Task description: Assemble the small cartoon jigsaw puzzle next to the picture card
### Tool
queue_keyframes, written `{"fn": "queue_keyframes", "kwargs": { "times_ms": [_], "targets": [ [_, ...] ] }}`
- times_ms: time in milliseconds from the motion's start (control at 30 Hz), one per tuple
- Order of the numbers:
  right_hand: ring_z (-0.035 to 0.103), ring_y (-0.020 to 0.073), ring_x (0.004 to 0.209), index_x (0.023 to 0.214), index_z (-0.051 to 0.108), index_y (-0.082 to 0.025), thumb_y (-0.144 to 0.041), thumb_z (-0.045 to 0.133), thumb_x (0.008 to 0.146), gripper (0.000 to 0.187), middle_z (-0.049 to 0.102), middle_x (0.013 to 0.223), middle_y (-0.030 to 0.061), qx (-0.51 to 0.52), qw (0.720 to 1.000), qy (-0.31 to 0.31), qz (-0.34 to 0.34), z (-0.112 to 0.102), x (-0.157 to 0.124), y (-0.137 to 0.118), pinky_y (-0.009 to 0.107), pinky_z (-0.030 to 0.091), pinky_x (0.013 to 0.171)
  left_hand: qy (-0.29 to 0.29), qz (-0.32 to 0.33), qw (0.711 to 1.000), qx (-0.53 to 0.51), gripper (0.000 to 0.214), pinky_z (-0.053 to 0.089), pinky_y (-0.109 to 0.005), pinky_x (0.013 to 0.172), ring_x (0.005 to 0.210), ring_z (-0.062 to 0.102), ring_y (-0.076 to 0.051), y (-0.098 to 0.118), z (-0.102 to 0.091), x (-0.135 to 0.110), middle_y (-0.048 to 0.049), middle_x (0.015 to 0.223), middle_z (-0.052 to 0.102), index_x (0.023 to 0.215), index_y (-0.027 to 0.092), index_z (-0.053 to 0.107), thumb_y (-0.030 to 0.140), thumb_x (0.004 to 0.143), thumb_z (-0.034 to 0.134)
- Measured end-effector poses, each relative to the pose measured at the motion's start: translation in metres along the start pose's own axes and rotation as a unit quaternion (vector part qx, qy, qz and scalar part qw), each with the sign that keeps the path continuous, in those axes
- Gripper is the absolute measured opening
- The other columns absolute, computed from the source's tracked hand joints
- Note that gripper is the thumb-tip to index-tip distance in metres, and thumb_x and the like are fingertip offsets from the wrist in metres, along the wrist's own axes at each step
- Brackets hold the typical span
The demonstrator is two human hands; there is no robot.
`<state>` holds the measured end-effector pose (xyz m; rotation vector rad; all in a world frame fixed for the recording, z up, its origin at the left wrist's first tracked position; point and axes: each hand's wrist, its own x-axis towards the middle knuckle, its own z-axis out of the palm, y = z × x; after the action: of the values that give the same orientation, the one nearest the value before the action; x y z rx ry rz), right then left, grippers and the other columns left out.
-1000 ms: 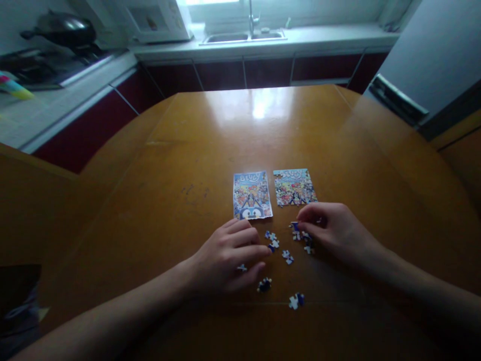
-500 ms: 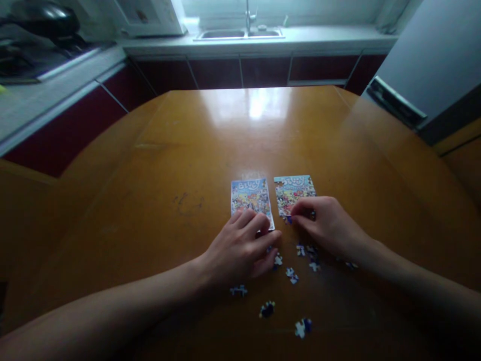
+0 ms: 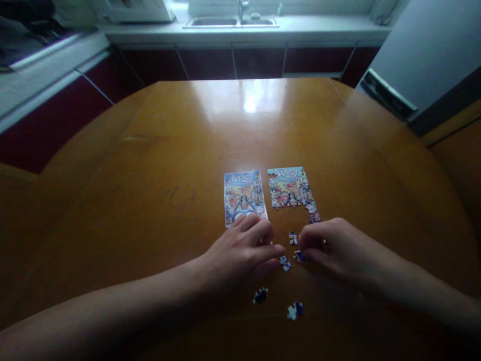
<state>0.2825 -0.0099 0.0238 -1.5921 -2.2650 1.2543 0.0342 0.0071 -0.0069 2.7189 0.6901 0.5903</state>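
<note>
My right hand (image 3: 332, 246) pinches at a dark blue jigsaw piece (image 3: 299, 256) low over the table. Its thumb and index finger meet at the piece's right side. My left hand (image 3: 244, 245) rests palm down, fingers loosely curled, with index finger and thumb slightly apart beside a pale puzzle piece (image 3: 285, 263). Partly under its knuckles lies the printed reference picture (image 3: 244, 190). To the right of that is the partly assembled jigsaw puzzle (image 3: 288, 188), its right column reaching down toward my right hand. Another loose piece (image 3: 293, 237) lies between the hands.
A dark puzzle piece (image 3: 260, 295) and a white-and-blue piece (image 3: 295, 310) lie nearer to me on the wooden table (image 3: 188, 135). Beyond the table run a counter with a sink (image 3: 214, 21) and red cabinets (image 3: 259, 62). A grey appliance (image 3: 424, 55) stands at the right.
My right hand has moved from the puzzle's lower edge back toward me to the loose pieces. The puzzle's bottom edge and right column are now uncovered. My left hand has barely moved; the view has shifted slightly.
</note>
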Motion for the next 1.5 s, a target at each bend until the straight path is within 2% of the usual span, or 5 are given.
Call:
{"fn": "queue_keyframes", "kwargs": {
  "times_ms": [233,467,800,1133,1500],
  "targets": [
    [0.051,0.0093,0.055,0.070,0.065,-0.019,-0.012,0.056,0.078,0.014,0.064,0.064,-0.0022,-0.013,0.998,-0.068,0.002,0.004,-0.011,-0.001,0.021,0.033,0.053,-0.048,-0.027,0.998,-0.018,0.015,0.039,-0.033,0.081,0.091,0.044,-0.020,0.012,0.000,0.005,-0.0054,0.097,0.054,0.106,0.028,0.069,0.031,0.097,0.058],
    [0.049,0.0088,0.053,0.069,0.063,-0.020,-0.013,0.056,0.078,0.014,0.063,0.062,-0.0034,-0.051,0.997,-0.054,0.004,0.010,-0.014,-0.001,0.022,0.030,0.053,-0.044,-0.030,0.998,-0.017,0.009,0.039,-0.035,0.084,0.094,0.045,-0.021,0.009,0.005,0.004,-0.0057,0.098,0.055,0.094,0.024,0.070,0.028,0.092,0.062],
    [0.057,0.0145,0.076,0.082,0.064,-0.019,-0.012,0.062,0.084,0.008,0.065,0.083,0.0014,-0.071,0.988,0.078,-0.113,0.007,-0.007,-0.005,0.027,0.042,0.069,0.065,-0.003,0.997,0.029,0.009,0.038,-0.034,0.077,0.083,0.048,-0.019,0.005,0.007,0.008,-0.0030,0.084,0.059,0.083,0.023,0.070,0.031,0.086,0.067],
    [0.060,0.0136,0.081,0.085,0.064,-0.017,-0.016,0.060,0.091,0.007,0.067,0.090,0.0050,0.025,0.964,0.094,-0.248,0.008,0.001,-0.007,0.026,0.050,0.073,0.133,-0.009,0.991,0.025,0.007,0.041,-0.033,0.075,0.080,0.047,-0.018,0.007,-0.001,0.013,-0.0017,0.079,0.058,0.082,0.022,0.069,0.029,0.082,0.071],
    [0.061,0.0139,0.082,0.087,0.064,-0.017,-0.008,0.059,0.086,0.010,0.068,0.090,0.0049,0.026,0.956,0.133,-0.259,0.003,0.005,-0.003,0.027,0.051,0.075,0.139,-0.050,0.989,-0.007,0.016,0.044,-0.035,0.080,0.085,0.048,-0.019,0.002,0.002,0.010,-0.0034,0.086,0.056,0.094,0.022,0.071,0.031,0.082,0.074]
  ]
}}
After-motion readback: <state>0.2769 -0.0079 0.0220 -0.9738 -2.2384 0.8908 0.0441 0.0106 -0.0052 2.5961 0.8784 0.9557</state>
